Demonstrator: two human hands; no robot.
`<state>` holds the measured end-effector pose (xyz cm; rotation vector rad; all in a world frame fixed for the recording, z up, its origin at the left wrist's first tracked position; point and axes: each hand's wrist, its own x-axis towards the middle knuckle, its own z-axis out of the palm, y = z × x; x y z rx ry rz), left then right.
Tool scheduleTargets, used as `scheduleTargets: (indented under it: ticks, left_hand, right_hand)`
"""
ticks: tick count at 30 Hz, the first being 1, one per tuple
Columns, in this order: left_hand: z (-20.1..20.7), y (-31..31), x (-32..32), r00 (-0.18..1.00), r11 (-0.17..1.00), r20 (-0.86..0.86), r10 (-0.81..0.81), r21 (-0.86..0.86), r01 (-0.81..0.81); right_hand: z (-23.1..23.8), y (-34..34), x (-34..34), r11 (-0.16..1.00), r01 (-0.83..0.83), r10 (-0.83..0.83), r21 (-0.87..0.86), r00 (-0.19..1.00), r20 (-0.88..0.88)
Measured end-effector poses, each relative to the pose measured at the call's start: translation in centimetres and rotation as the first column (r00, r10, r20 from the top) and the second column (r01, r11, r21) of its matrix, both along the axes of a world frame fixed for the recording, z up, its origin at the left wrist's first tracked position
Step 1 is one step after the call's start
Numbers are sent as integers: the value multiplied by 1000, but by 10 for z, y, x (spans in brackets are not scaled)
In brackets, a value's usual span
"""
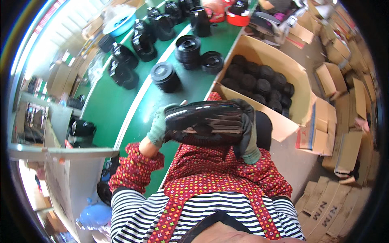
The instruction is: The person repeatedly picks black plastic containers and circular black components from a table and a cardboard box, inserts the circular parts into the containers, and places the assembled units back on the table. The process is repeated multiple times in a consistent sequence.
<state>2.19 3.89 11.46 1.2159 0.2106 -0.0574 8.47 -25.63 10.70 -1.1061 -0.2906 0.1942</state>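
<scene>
My left hand [159, 123] and right hand [249, 135] are gripping opposite ends of the glossy black housing [204, 121], fingers partly curled, before my red apron [202, 182], beside the table [109, 109]. Squeezing too loosely, I'm risking its slick shell slipping and falling; my right fingertips aren't showing clearly.

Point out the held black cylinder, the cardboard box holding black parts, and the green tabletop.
Black cylinder [204, 123]: head view, middle of its glossy side.
Cardboard box [279, 56]: head view, inner far wall.
Green tabletop [103, 101]: head view, bare stretch toward its left.
</scene>
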Motion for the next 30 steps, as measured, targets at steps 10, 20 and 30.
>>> scheduleTargets:
  ticks: [10, 20, 30]
  left_hand:
    - [97, -41, 16, 954, 189, -12, -298, 979, 72]
    - [105, -37, 21, 677, 104, 115, -727, 993, -57]
    - [87, -48, 49, 551, 176, 194, -812, 981, -86]
  right_hand:
    - [57, 9, 3, 759, 98, 487, -644, 570, 661]
    - [53, -30, 28, 733, 26, 529, -680, 606, 594]
    - [74, -22, 17, 640, 193, 545, -744, 569, 616]
